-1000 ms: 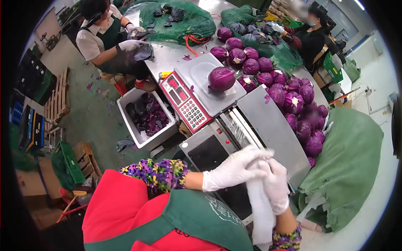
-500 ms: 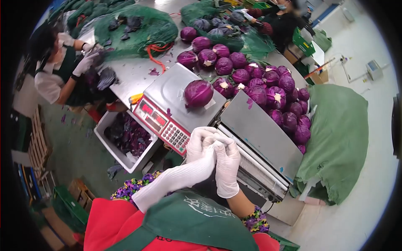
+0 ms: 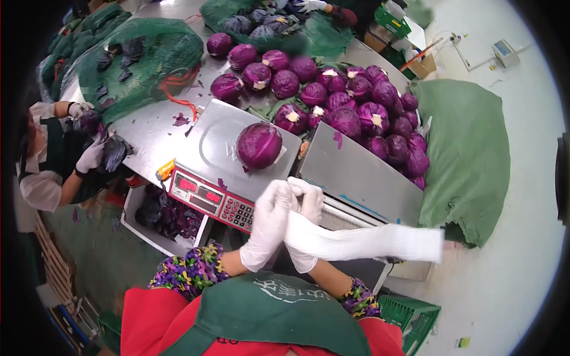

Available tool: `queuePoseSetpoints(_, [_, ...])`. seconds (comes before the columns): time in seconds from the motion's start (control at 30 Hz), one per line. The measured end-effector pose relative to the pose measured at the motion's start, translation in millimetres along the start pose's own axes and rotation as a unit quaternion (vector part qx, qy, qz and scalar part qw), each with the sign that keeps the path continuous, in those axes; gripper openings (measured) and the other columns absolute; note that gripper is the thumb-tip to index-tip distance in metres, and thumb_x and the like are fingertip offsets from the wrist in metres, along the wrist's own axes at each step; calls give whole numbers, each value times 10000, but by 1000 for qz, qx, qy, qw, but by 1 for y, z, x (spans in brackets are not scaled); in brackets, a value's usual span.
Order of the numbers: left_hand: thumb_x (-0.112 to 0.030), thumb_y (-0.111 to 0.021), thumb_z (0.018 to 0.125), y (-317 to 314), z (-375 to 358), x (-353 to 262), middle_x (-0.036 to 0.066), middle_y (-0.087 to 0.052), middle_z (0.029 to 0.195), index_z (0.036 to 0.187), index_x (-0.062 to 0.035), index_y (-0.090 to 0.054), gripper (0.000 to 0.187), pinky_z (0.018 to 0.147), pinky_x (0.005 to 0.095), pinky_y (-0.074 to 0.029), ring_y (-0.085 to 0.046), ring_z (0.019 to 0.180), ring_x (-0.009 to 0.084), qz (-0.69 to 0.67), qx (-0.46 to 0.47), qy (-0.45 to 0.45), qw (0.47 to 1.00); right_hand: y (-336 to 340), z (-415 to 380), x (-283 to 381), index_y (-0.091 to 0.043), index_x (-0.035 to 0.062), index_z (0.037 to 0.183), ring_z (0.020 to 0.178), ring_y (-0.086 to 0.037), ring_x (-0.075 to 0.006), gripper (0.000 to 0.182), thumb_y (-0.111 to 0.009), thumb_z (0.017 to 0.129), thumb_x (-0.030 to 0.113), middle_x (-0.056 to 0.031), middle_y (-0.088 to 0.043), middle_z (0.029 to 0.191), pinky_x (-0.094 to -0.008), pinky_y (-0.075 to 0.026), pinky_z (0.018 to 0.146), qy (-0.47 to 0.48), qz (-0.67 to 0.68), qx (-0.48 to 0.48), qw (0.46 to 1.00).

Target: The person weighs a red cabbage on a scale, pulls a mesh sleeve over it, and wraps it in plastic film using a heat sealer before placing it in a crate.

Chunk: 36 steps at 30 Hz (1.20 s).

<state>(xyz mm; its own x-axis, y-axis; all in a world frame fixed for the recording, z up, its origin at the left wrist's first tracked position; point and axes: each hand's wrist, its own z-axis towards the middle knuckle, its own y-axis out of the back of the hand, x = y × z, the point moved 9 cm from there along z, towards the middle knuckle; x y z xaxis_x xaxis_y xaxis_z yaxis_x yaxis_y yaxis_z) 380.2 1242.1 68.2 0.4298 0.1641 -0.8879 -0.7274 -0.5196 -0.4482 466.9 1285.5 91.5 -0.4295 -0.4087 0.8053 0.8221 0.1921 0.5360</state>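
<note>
In front of my chest my gloved left hand (image 3: 267, 221) and gloved right hand (image 3: 310, 203) meet with curled fingers. Between them they pinch one end of a white ribbed sleeve (image 3: 380, 242), which looks like knitted fabric. Its loose part stretches across my right wrist and out to the right. Just beyond my hands a purple cabbage (image 3: 259, 146) rests on the plate of a digital scale (image 3: 205, 133) with a red keypad panel. Right of the scale stands a steel-topped machine (image 3: 362, 169) with a roller along its near side.
Several purple cabbages (image 3: 341, 107) are heaped behind the machine, beside a green cloth cover (image 3: 466, 154). A bin (image 3: 133, 222) of purple leaves stands below the scale. At left a co-worker's gloved hand (image 3: 92, 155) handles a cabbage. Green net bags (image 3: 172, 44) lie on the table.
The loose part of the white sleeve has swung from my left side to my right. My hands stay together. My view has shifted, and the cabbage still sits on the scale.
</note>
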Motion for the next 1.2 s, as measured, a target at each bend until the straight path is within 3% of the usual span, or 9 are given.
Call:
queuePoseSetpoints(0.1, [-276, -436, 1043, 31, 16, -24, -55, -444, 561, 777, -37, -601, 394, 478, 206, -293, -368, 509, 24, 25, -82, -14, 996, -20, -3, -19, -488, 33, 1301, 1023, -559, -220, 376, -548, 945, 139, -115, -571, 1127, -364, -448, 897, -139, 418, 142, 887])
queuePoseSetpoints(0.43, [-267, -513, 1000, 43, -6, -44, 30, -619, 938, 1031, -6, -612, 281, 762, 290, -459, -553, 890, 103, 87, 48, -31, 995, 10, -47, 45, -645, 52, 901, 841, -621, -265, 181, -526, 822, -59, -108, -626, 881, -363, -491, 806, 17, 142, 168, 975])
queuePoseSetpoints(0.57, [-239, -628, 906, -84, -94, -103, 88, -633, 1023, 1100, 7, -591, 316, 826, 345, -484, -598, 1039, 185, 277, 522, -203, 781, -45, -97, 17, -669, 101, 874, 782, -625, -205, 105, -577, 826, 124, -63, -619, 780, -356, -502, 767, -12, 149, 297, 943])
queuePoseSetpoints(0.63, [-216, -643, 894, -93, -143, -58, 152, -626, 1128, 1158, 3, -586, 347, 885, 347, -479, -605, 1053, 268, 300, 684, -37, 664, -62, -139, 18, -679, 118, 873, 782, -626, -188, 116, -608, 815, 189, -28, -620, 750, -321, -501, 736, -252, 273, 464, 804])
queuePoseSetpoints(0.7, [-219, -642, 895, -93, -136, -50, 154, -622, 1140, 1183, -15, -584, 357, 906, 354, -471, -598, 1075, 276, 265, 653, -59, 706, -48, -122, 4, -665, 85, 946, 800, -631, -159, 175, -604, 847, 215, -24, -641, 813, -285, -500, 733, -102, 137, 469, 866])
queuePoseSetpoints(0.77, [-224, -642, 898, -88, -120, -54, 156, -616, 1162, 1231, -50, -579, 382, 947, 368, -455, -585, 1119, 291, 180, 584, -81, 788, -18, -110, -11, -630, 29, 1041, 846, -619, -142, 226, -558, 902, 192, -44, -654, 922, -275, -509, 749, -241, 513, 397, 722])
queuePoseSetpoints(0.83, [-159, -642, 896, -92, -146, -28, 145, -626, 1115, 1188, -60, -605, 310, 931, 351, -461, -595, 1095, 275, 218, 604, 60, 765, 18, -83, -33, -605, 3, 1123, 925, -580, -132, 238, -464, 948, 81, -72, -637, 1013, -275, -486, 840, -256, 303, 290, 871])
queuePoseSetpoints(1.0, [-101, -643, 914, -81, -99, -22, 66, -649, 934, 1039, 21, -635, 175, 707, 260, -502, -616, 807, 118, 226, 353, -6, 908, 57, -96, -67, -488, -13, 1303, 1127, -552, -178, 378, -422, 1007, 213, -102, -580, 1182, -325, -452, 957, -233, 511, 276, 780])
queuePoseSetpoints(1.2, [-62, -670, 889, -70, -60, 2, 38, -673, 957, 1087, 40, -633, 225, 771, 231, -503, -610, 838, 73, 73, 135, 82, 985, 119, -39, -32, -494, -23, 1276, 1046, -542, -123, 409, -548, 990, 264, -64, -587, 1147, -265, -441, 917, -132, 380, 86, 911])
